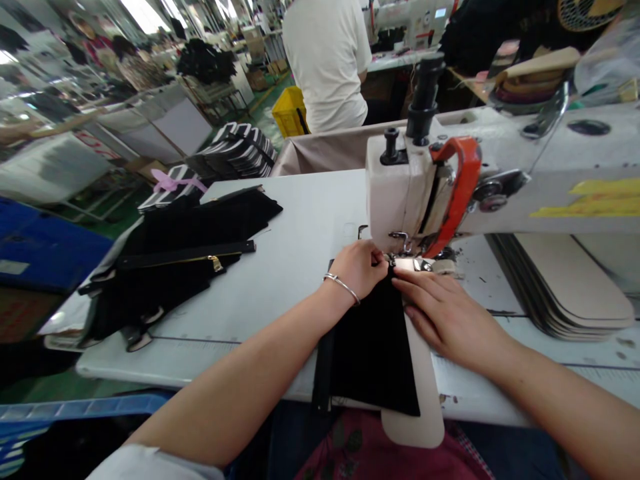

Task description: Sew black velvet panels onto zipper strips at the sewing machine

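Note:
My left hand, with a silver bracelet at the wrist, is closed in a pinch at the far edge of a black fabric piece, close to the needle area of a white sewing machine. My right hand lies flat with fingers stretched out, its fingertips at the fabric's right edge. Beneath the fabric is a beige rounded panel that overhangs the table's front edge. A dark strip runs down the fabric's left side. The needle tip is hidden near my fingers.
Black zippered pieces are heaped on the left of the white table. A stack of beige panels sits at the right, under the machine arm. Behind the table stands a person in a white shirt, near a yellow crate.

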Available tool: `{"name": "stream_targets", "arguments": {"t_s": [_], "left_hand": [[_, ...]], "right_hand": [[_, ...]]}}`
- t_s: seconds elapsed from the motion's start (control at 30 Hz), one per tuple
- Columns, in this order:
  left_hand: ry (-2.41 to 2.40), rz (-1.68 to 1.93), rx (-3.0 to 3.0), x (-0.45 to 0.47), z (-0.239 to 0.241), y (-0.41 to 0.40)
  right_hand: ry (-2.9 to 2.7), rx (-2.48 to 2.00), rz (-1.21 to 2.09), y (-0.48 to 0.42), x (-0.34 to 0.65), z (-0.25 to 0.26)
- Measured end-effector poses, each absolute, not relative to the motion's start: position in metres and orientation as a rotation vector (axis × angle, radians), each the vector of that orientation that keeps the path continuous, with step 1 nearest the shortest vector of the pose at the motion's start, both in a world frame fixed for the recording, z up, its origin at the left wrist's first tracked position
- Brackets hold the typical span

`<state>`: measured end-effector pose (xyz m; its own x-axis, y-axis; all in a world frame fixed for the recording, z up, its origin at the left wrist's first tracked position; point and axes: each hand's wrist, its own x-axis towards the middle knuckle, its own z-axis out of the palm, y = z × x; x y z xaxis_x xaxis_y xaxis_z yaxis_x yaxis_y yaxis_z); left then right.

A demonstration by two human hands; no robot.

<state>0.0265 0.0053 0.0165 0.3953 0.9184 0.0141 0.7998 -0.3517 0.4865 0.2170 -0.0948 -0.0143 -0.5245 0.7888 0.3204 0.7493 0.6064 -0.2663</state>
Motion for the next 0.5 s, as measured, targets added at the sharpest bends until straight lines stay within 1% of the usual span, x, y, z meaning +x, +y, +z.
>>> {"name": "stream_targets", "arguments": {"t_s": [0.13,0.23,0.3,0.4,0.5], "left_hand": [[1.453,0.399,2.295,0.027,0.016,0.008],[1.371,0.498,2.423,0.013,0.022,-0.012],[1.134,0.555,2.571,-0.003,0.027,-0.041],[0.666,0.509,2.682,-0.029,0.027,-0.096],[0.573,0.528,2.74,-0.044,0.017,-0.137]], "right_hand": [[-2.449,-1.169,0.161,-0.093,0.22,-0.014],[-2.451,-1.128,0.179,-0.094,0.222,-0.013],[-2.457,-1.128,0.188,-0.098,0.224,-0.01],[-2.482,-1.135,0.203,-0.108,0.225,-0.006],[-2.48,-1.147,0.202,-0.116,0.224,-0.005]]}}
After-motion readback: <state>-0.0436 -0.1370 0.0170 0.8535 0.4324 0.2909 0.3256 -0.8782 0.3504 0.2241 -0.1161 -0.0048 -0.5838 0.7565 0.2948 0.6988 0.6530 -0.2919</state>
